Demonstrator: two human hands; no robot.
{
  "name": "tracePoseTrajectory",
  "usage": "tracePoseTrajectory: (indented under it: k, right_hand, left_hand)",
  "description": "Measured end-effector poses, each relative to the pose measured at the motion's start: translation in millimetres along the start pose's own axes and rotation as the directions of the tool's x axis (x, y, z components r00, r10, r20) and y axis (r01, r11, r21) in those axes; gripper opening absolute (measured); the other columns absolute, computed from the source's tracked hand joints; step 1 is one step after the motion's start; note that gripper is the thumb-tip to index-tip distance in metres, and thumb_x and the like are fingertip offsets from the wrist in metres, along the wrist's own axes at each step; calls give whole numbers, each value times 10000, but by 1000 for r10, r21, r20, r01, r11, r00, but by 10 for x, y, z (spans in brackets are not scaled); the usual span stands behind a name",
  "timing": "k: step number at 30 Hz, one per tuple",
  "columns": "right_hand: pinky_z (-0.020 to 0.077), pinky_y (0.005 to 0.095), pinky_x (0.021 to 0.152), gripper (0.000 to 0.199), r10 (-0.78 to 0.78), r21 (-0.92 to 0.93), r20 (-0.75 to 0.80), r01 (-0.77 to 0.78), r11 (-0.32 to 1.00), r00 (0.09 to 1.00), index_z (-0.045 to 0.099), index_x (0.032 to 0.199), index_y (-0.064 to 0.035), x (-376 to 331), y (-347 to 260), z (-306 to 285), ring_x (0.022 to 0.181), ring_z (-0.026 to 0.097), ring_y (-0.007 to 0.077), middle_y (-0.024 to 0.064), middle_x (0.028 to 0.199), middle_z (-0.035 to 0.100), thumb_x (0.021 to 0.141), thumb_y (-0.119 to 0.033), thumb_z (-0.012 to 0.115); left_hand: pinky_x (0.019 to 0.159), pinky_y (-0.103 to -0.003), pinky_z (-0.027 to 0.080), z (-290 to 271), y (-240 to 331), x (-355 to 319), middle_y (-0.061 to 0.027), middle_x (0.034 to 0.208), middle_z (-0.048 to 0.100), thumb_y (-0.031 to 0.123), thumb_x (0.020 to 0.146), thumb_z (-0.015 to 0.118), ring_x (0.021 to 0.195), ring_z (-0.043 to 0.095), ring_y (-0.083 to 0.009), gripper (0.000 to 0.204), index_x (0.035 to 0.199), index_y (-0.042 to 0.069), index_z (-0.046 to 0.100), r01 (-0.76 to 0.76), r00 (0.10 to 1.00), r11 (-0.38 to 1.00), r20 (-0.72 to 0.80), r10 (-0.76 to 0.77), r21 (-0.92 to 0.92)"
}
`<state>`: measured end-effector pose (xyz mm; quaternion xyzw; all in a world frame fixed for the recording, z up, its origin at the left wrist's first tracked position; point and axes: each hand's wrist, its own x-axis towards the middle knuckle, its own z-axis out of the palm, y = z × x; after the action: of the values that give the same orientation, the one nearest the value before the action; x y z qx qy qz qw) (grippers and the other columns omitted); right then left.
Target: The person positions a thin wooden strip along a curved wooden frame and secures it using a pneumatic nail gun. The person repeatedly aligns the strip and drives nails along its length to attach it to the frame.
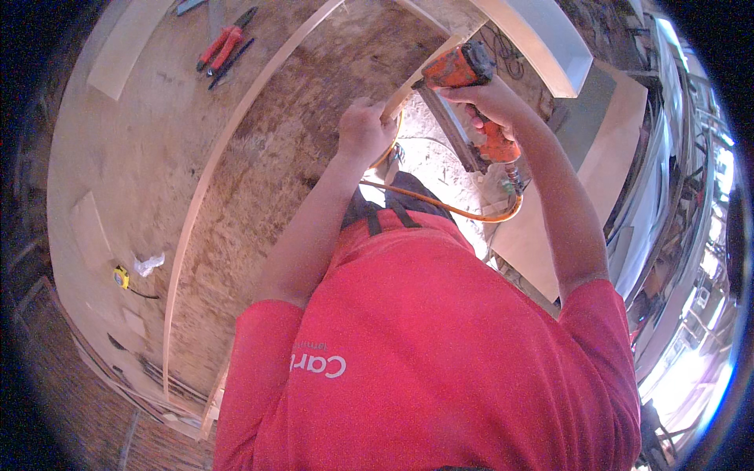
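My right hand (496, 108) grips an orange air nail gun (457, 66) by its handle. The gun's nose end sits against or very near a narrow wooden strip (399, 100); I cannot tell whether they touch. My left hand (364, 133) is closed around the near end of that strip, at the edge of the worn brown tabletop (259, 149). From the gun's handle an orange air hose (424, 196) loops across in front of my body. A long thin wooden strip (206, 180) stands on edge across the tabletop to the left.
Red-handled pliers (223, 47) and a dark slim tool (231, 64) lie at the far left. A yellow tape measure (120, 276) and crumpled white scrap (148, 264) are nearer. A white panel (542, 45) juts out at the far right, above stacked boards (609, 149).
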<state>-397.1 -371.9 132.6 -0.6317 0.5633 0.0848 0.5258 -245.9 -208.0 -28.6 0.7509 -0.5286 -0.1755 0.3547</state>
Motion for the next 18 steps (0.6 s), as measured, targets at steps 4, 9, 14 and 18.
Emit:
tracePoseTrajectory:
  k: [4,9,14,18]
  right_hand:
    - [336,258,432,293,5,46,42,-7,999,999,693,1072,-100,13,-15,-3,461,438,69,-47,617,491,877,-278,821]
    - [329,266,425,291,14,-66,6,-13,998,1000,690,1056,-101,49,4,-34,448,427,70,-53,604,483,868,-276,826]
    - [328,273,424,279,-6,-80,6,7,997,1000,669,1001,-102,86,-15,-18,447,422,74,-57,599,479,860,-277,835]
    - [325,264,425,283,29,-40,23,-28,999,999,687,1013,-109,100,64,-25,454,420,67,-66,600,467,857,-289,841]
  left_hand:
    - [772,-512,555,34,-29,-17,-197,881,654,217,794,708,870,670,-394,205,871,27,714,8,1000,1000,-15,-8,-10]
    - [766,-509,560,67,-31,-37,-194,888,654,211,791,712,862,673,-391,206,874,23,709,-16,999,1000,-40,16,10]
    - [770,-503,562,86,-59,-39,-193,897,653,212,783,717,878,673,-390,241,924,17,717,-31,997,1000,-68,31,2]
    - [781,-501,562,45,-4,-17,-188,906,650,211,789,712,887,672,-388,245,936,15,724,-9,999,1000,-42,10,9]
